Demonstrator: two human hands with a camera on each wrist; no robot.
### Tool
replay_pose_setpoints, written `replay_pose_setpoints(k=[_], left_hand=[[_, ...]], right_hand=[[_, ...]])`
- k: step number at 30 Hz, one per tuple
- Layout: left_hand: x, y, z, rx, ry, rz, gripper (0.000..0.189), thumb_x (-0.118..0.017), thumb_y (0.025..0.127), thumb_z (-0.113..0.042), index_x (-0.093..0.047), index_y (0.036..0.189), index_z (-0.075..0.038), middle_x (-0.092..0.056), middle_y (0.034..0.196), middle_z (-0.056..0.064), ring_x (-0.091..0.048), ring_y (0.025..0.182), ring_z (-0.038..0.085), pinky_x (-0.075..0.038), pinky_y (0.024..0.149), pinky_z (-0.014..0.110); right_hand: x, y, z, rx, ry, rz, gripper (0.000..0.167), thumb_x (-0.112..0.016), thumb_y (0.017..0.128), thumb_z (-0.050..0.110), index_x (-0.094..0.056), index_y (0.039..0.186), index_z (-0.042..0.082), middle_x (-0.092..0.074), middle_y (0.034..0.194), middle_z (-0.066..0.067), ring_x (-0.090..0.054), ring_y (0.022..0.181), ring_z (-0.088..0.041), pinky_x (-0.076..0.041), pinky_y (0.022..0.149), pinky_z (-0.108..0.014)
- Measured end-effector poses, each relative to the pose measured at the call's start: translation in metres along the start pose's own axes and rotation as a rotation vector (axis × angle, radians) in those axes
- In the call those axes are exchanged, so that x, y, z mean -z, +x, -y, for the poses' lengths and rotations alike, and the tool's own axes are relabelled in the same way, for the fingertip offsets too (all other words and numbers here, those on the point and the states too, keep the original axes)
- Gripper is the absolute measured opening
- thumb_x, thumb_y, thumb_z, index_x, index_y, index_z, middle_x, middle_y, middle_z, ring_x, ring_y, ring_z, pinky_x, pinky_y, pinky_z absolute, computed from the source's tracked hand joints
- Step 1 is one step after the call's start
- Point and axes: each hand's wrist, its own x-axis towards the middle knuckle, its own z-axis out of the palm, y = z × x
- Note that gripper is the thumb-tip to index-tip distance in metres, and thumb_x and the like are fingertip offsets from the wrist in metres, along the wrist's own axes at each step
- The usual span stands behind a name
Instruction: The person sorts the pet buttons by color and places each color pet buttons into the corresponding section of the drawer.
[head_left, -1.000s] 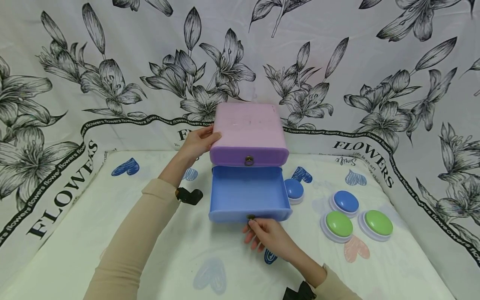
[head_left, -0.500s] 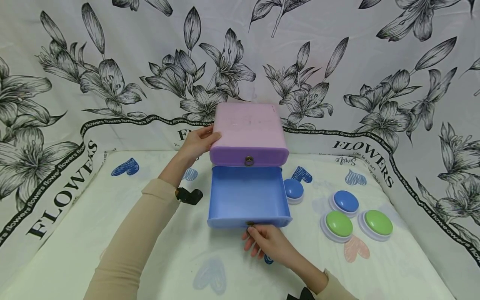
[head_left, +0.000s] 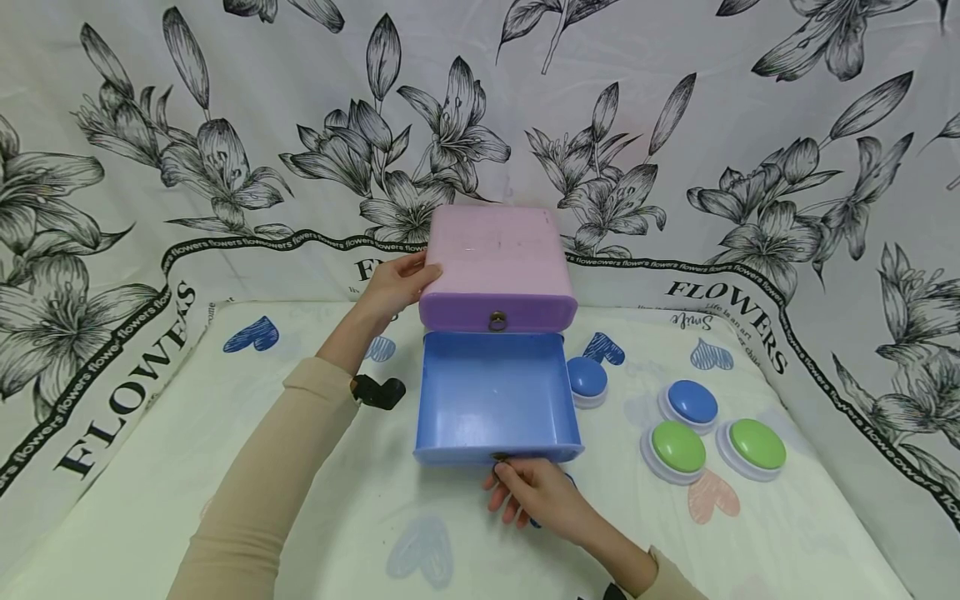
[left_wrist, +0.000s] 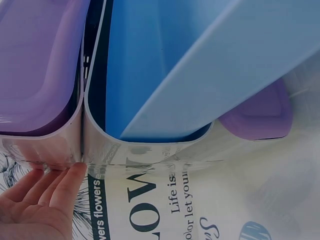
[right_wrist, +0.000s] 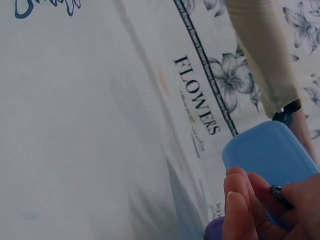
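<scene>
A small chest of drawers with a pink top (head_left: 498, 250) stands at the middle back in the head view. Its purple top drawer (head_left: 457, 313) is closed and carries a brass ring pull (head_left: 498, 322). Below it the blue drawer (head_left: 497, 392) is pulled far out, and nothing lies inside. My right hand (head_left: 543, 496) pinches that drawer's pull (right_wrist: 281, 196) between thumb and forefinger, the other fingers loose. My left hand (head_left: 397, 287) steadies the chest's left side; in the left wrist view its straight fingers (left_wrist: 67, 190) touch the casing.
Another purple drawer front (left_wrist: 260, 112) shows beyond the blue one in the left wrist view. Right of the chest lie a blue push light (head_left: 587, 377) close beside it, another blue one (head_left: 692, 402) and two green ones (head_left: 678, 448). A flower-printed cloth (head_left: 300, 100) hangs behind.
The blue drawer has slid farther out toward me, with my right hand moving along on its pull. My left hand and the chest have stayed in place.
</scene>
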Motion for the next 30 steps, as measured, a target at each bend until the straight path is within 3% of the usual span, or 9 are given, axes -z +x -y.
replay_pose_setpoints(k=[11, 18, 24, 30], left_hand=[[0.0, 0.001, 0.0, -0.006, -0.016, 0.012, 0.065, -0.063, 0.087, -0.034, -0.036, 0.142, -0.011, -0.049, 0.135, 0.009, -0.057, 0.111, 0.021, -0.05, 0.09, 0.03], [0.0, 0.0, -0.001, -0.001, -0.014, 0.008, 0.064, -0.063, 0.087, -0.034, -0.037, 0.142, -0.012, -0.05, 0.134, 0.009, -0.057, 0.11, 0.021, -0.05, 0.091, 0.031], [0.0, 0.0, 0.0, -0.002, -0.024, 0.006, 0.064, -0.063, 0.087, -0.033, -0.037, 0.142, -0.012, -0.05, 0.134, 0.009, -0.058, 0.11, 0.021, -0.051, 0.09, 0.03], [0.0, 0.001, 0.0, -0.002, -0.028, 0.007, 0.064, -0.063, 0.087, -0.033, -0.037, 0.142, -0.012, -0.051, 0.133, 0.008, -0.058, 0.109, 0.021, -0.051, 0.089, 0.03]], right_hand=[[-0.001, -0.011, 0.024, 0.003, 0.01, 0.014, 0.036, -0.042, 0.099, 0.024, -0.066, 0.098, -0.004, -0.068, 0.079, -0.012, -0.062, 0.058, -0.015, -0.054, 0.049, -0.038], [-0.004, -0.006, 0.004, -0.025, 0.014, 0.005, 0.037, -0.043, 0.099, 0.028, -0.067, 0.097, 0.0, -0.068, 0.079, -0.009, -0.063, 0.059, -0.017, -0.054, 0.048, -0.037], [-0.005, -0.011, 0.017, -0.032, 0.016, 0.005, 0.036, -0.043, 0.099, 0.026, -0.066, 0.097, -0.002, -0.068, 0.08, -0.011, -0.063, 0.06, -0.019, -0.054, 0.049, -0.039], [-0.007, -0.004, -0.003, -0.044, 0.018, 0.009, 0.035, -0.043, 0.099, 0.027, -0.067, 0.099, 0.001, -0.068, 0.08, -0.01, -0.063, 0.06, -0.02, -0.054, 0.049, -0.039]])
